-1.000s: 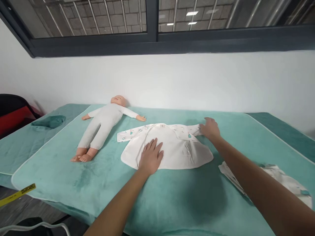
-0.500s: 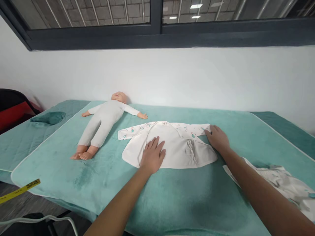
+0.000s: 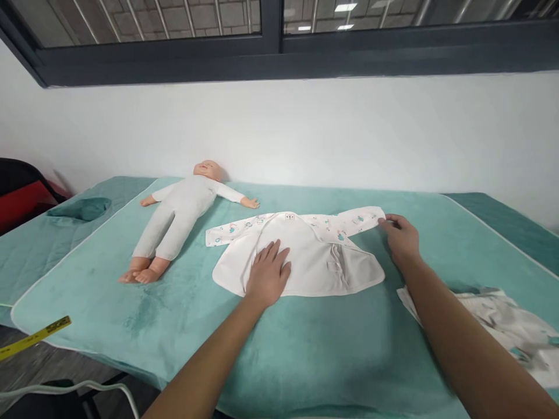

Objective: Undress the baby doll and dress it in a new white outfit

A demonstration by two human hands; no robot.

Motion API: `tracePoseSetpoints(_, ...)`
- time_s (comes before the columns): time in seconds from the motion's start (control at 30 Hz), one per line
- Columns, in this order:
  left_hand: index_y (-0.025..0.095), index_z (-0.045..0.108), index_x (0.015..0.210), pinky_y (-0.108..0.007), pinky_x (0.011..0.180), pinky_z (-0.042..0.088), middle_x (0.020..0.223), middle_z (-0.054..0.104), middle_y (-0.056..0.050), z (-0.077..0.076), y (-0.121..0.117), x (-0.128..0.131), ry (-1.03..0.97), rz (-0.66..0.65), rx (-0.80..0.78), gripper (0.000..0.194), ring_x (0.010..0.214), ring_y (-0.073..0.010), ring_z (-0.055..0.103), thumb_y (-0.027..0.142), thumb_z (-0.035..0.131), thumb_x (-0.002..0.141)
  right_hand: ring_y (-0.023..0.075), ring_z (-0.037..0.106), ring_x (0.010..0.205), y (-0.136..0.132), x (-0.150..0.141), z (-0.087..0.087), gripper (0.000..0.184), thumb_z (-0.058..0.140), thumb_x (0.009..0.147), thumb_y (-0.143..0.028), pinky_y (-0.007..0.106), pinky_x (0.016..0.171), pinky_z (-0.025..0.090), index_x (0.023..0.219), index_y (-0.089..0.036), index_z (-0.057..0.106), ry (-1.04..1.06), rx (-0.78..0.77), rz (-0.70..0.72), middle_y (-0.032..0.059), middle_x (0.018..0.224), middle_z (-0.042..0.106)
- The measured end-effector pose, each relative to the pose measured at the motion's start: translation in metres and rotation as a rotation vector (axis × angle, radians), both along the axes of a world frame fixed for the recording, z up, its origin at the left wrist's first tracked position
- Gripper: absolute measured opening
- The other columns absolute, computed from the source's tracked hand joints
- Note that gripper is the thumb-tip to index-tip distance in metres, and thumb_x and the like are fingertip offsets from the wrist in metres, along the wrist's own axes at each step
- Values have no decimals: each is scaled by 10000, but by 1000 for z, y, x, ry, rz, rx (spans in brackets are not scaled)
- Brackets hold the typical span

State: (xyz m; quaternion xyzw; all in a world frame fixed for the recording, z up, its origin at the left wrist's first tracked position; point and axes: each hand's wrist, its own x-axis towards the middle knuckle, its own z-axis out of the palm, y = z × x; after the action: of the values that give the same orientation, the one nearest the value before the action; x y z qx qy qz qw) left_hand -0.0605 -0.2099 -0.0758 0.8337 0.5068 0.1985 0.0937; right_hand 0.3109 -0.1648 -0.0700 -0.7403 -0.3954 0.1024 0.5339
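One shirt [image 3: 305, 256], two hands touching.

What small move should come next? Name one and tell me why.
Probably let the right hand release the sleeve and smooth the creases in the shirt just below it. That sleeve already looks stretched out, while the fabric there is bunched, and the left hand lies flat on the shirt, which should steady it.
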Motion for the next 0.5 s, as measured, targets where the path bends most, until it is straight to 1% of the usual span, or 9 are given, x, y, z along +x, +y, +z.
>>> tracePoseSetpoints(0.07,241,505,1358,-448,1165,287,1546,368,-49,0,0,0,2,0,2,432,1446,-228,284,374,346,979,95,400,526,0,1,3,400,644,686,-530,237,493,336,923,-211,600,128,96,63,-45,664,486)
tracePoseSetpoints(0.13,243,502,1359,-447,1166,288,1545,370,-46,-1,0,0,4,0,4,432,1447,-225,283,374,343,979,83,363,487,-1,2,8,383,670,661,-514,229,461,310,879,-226,544,257,162,163,-63,626,437)
tracePoseSetpoints(0.2,252,499,1361,-450,1163,293,1543,374,-40,-1,0,1,5,-1,6,430,1446,-223,285,373,342,979,87,378,481,-1,4,11,373,681,647,-501,231,452,316,836,-233,504,332,180,241,-64,613,422)
tracePoseSetpoints(0.23,256,498,1361,-452,1161,296,1542,376,-37,-1,1,1,5,0,7,429,1445,-222,287,373,343,979,94,399,488,-2,4,12,367,668,655,-509,235,454,329,817,-233,490,335,168,257,-57,617,433)
tracePoseSetpoints(0.33,257,498,1360,-451,1159,298,1541,378,-36,-1,1,1,3,4,9,427,1444,-220,290,372,342,979,113,436,508,-1,3,11,350,606,714,-544,250,456,353,773,-226,473,306,131,248,-33,621,465)
tracePoseSetpoints(0.43,255,506,1353,-450,1156,302,1540,379,-36,-1,1,1,2,7,9,423,1441,-219,295,374,348,979,121,422,497,1,-1,7,335,602,753,-538,256,457,351,784,-218,511,219,85,181,-34,573,461)
tracePoseSetpoints(0.5,256,510,1349,-451,1153,306,1538,382,-37,-1,0,1,-1,8,9,420,1438,-219,300,371,352,977,132,441,518,2,-2,6,319,617,761,-520,260,483,371,817,-217,535,146,60,128,-31,576,479)
